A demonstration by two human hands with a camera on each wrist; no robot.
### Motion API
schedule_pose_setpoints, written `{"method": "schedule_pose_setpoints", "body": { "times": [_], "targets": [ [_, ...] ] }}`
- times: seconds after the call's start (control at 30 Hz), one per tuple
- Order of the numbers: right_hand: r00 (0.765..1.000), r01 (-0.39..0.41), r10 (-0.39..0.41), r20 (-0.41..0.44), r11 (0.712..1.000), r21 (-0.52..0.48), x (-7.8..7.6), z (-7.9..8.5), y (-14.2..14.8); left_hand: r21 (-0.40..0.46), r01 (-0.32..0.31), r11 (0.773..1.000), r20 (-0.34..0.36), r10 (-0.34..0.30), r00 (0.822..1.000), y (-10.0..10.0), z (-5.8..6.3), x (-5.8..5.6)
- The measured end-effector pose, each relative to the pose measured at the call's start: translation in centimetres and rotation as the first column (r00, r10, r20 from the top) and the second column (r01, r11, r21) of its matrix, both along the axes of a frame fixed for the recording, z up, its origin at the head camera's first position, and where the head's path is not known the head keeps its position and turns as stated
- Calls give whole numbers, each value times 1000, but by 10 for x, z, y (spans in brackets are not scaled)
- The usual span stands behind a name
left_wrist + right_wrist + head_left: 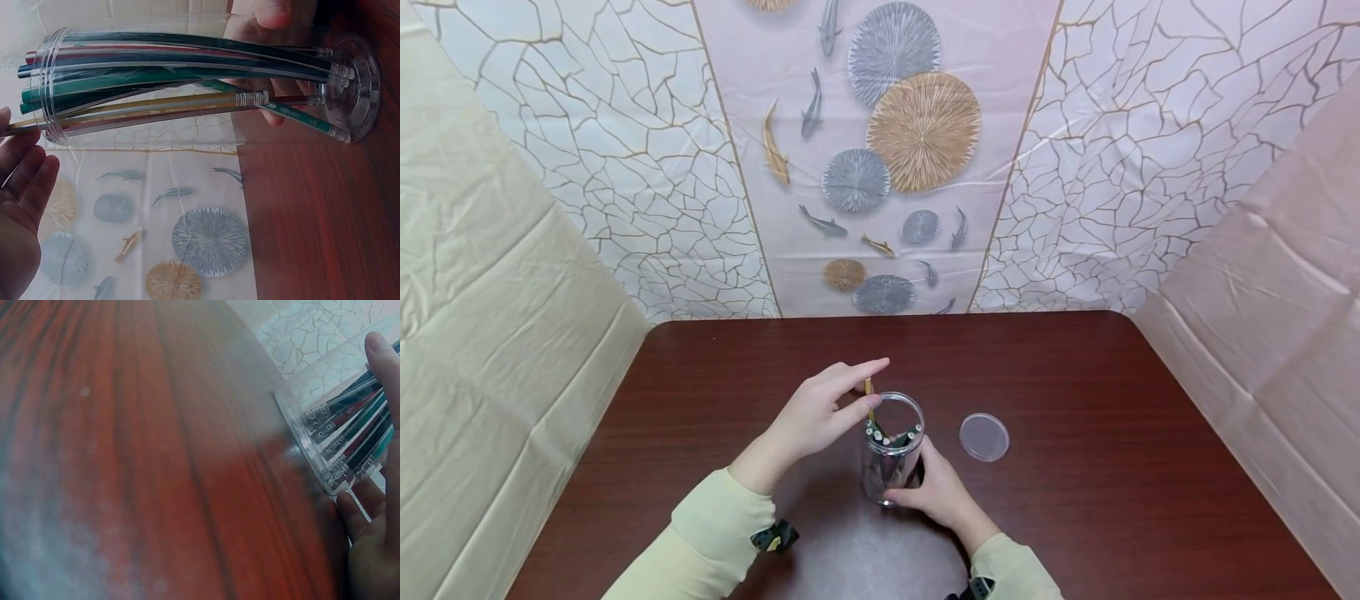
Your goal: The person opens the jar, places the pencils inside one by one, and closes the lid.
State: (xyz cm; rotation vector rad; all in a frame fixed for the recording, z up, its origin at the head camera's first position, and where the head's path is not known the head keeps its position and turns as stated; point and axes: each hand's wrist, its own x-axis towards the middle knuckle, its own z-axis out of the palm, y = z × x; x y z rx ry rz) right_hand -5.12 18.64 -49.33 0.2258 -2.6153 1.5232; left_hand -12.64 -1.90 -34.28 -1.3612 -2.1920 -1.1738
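A clear plastic jar (891, 475) stands upright on the table, holding several pencils (886, 439) in dark green, blue and red. My right hand (942, 492) grips it low on its right side, thumb across the front. At the rim, my left hand (816, 412) pinches the upper end of a yellow-gold pencil (175, 105) between thumb and fingers. That pencil is partly inside the jar, its eraser end well above the bottom. A green pencil (281, 112) leans slanted near the base. In the right wrist view, eraser ends rest close to the jar's base (303, 440).
A round clear lid (984, 437) lies flat on the dark red-brown wooden table (1075, 517), right of the jar. Patterned cloth (865, 233) hangs behind the table's far edge, with plain pale cloths (497, 333) along both sides.
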Motion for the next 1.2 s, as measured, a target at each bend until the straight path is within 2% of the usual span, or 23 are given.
{"method": "schedule_pose_setpoints", "body": {
  "times": [0.3,0.5,0.7,1.2],
  "targets": [
    [1000,2,-2,19,1000,-14,1,1,-1,-5,17,1000,44,-17,999,1,-6,5],
    [1000,-6,6,9,1000,-12,1,1,-1,29,36,999,14,-36,999,1,-11,7],
    [1000,-9,10,4,1000,-15,0,1,0,42,24,999,-14,-24,1000,-1,-12,7],
    [1000,-6,6,-10,1000,-22,0,1,0,37,4,999,-18,-4,1000,-3,-14,7]
  ]
}}
